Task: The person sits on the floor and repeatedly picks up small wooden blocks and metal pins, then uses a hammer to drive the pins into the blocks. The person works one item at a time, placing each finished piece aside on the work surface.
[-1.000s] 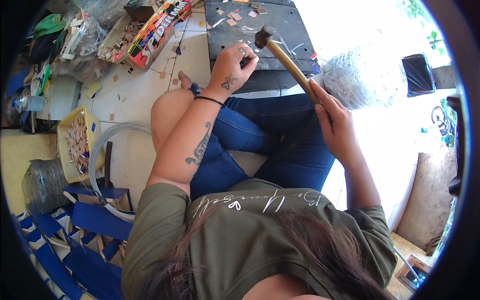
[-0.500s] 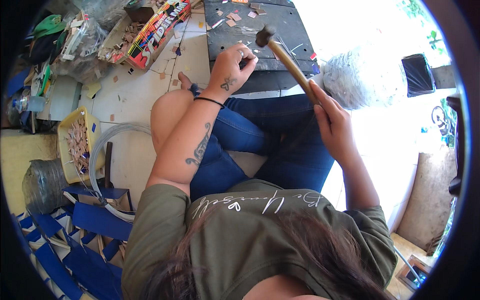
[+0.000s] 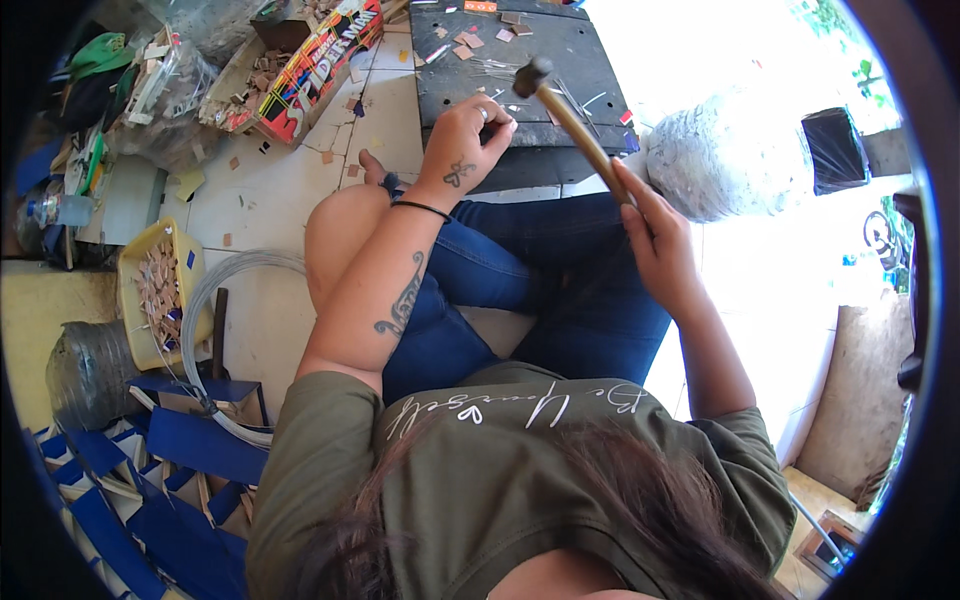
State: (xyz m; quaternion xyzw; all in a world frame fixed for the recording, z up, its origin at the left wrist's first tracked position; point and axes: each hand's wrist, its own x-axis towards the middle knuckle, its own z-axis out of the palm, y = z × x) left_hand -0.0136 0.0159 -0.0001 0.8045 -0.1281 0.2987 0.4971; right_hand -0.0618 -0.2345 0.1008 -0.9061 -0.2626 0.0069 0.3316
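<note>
Head camera: your left hand [image 3: 466, 140] is curled at the black rectangular worktop [image 3: 570, 45]'s near edge; whether it pinches anything, you cannot tell. Just right, one hammer [image 3: 565, 121], a dark metal head [image 3: 532, 75] on a straight tan wooden handle [image 3: 588, 149], slants above that edge, head forward-left of your grip. Your right hand [image 3: 657, 228] wraps the handle's rear end.
</note>
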